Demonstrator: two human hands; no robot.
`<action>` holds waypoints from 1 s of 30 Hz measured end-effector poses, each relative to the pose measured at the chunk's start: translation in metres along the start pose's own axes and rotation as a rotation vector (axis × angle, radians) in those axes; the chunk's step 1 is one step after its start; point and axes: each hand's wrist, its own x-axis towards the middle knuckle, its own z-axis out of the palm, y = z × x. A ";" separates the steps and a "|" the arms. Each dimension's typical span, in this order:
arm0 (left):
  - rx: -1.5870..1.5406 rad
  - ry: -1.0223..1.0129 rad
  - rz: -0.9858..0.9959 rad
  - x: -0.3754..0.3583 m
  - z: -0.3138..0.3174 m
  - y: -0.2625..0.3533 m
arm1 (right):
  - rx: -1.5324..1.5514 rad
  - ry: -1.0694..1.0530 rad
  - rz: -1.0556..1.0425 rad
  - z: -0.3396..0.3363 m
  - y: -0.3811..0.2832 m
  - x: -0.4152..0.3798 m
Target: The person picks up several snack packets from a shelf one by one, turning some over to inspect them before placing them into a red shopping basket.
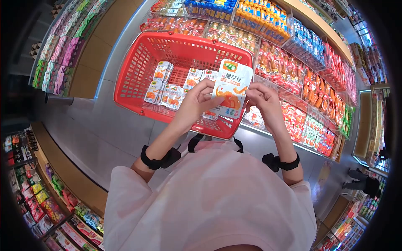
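Observation:
A white and orange snack packet [233,78] with a picture of food and Chinese print is held upright over the right part of a red shopping basket [125,85]. My left hand [196,101] grips the packet from its left side, thumb across the front. At its right edge, the fingers of my right hand [267,103] are pinched together against the packet. Inside the basket stand several matching packets [161,72] in small stacks, some partly hidden behind my left hand and the held packet.
Shelves of bagged snacks [276,62] in clear bins run beyond and to the right of the basket. More stocked shelves [63,54] stand at the left and lower left. Grey floor tiles [109,129] lie between them. Another person [364,184] is at the far right.

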 end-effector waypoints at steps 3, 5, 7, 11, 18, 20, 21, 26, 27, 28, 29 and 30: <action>0.046 0.041 -0.060 -0.002 -0.003 0.003 | -0.002 -0.027 -0.028 -0.001 0.002 0.003; 0.062 0.074 -0.092 -0.003 -0.006 0.003 | -0.002 -0.035 -0.022 0.000 0.000 0.004; 0.045 0.094 -0.075 -0.004 -0.009 0.001 | -0.001 -0.031 -0.027 0.003 -0.003 0.003; 0.085 0.121 -0.025 -0.007 -0.009 0.003 | 0.007 -0.044 -0.034 0.004 -0.004 0.003; 0.253 -0.109 0.155 -0.012 -0.001 0.009 | 0.107 -0.046 0.056 0.008 0.000 0.011; 0.307 -0.219 0.197 -0.015 0.006 0.010 | 0.346 -0.159 0.155 0.003 0.012 0.018; 0.320 -0.236 0.197 -0.015 0.008 0.012 | 0.404 -0.229 0.089 0.013 0.010 0.017; 0.210 -0.109 0.208 -0.013 -0.002 0.012 | 0.900 -0.539 0.249 0.013 0.016 0.021; 0.222 -0.092 0.206 -0.014 -0.003 0.014 | 0.942 -0.570 0.254 0.014 0.014 0.022; 0.235 -0.075 0.205 -0.015 -0.005 0.016 | 0.983 -0.602 0.260 0.015 0.013 0.023; 0.247 -0.057 0.203 -0.016 -0.006 0.017 | 0.996 -0.611 0.267 0.016 0.011 0.022; 0.252 -0.053 0.206 -0.017 -0.006 0.017 | 1.008 -0.621 0.273 0.017 0.010 0.022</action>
